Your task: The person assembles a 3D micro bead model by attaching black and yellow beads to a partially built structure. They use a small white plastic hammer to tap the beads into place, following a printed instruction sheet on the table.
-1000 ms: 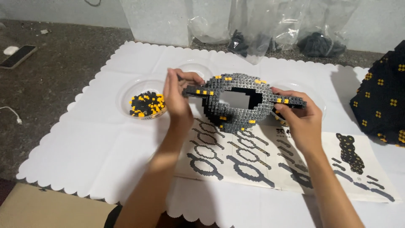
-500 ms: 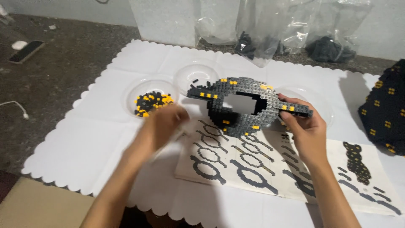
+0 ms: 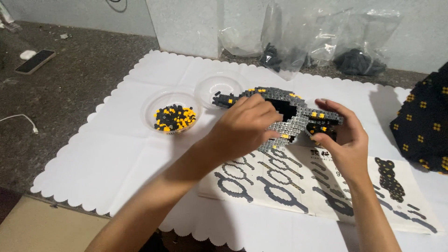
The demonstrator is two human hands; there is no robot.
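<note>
A grey, black and yellow brick model point(image 3: 287, 109), ring-shaped with a hole in its middle, is held above a white scalloped mat point(image 3: 116, 158). My right hand point(image 3: 338, 135) grips the model's right end. My left hand point(image 3: 245, 126) covers the model's front, its fingers pressed against the grey bricks at the lower left of the ring. Under the model lies a printed instruction sheet point(image 3: 289, 186) with black ring diagrams.
A clear bowl point(image 3: 173, 114) with several black and yellow bricks stands to the left; a second clear bowl point(image 3: 219, 88) sits behind it. Plastic bags point(image 3: 298, 42) lie at the back. A dark model part with yellow dots point(image 3: 424, 121) is at right. A phone point(image 3: 35, 60) and a cable point(image 3: 21, 120) lie on the dark counter.
My left hand left the model's left end, dropped toward the mat near the bowl, then came back onto the model's front. The model has tilted flatter; my right hand kept its hold.
</note>
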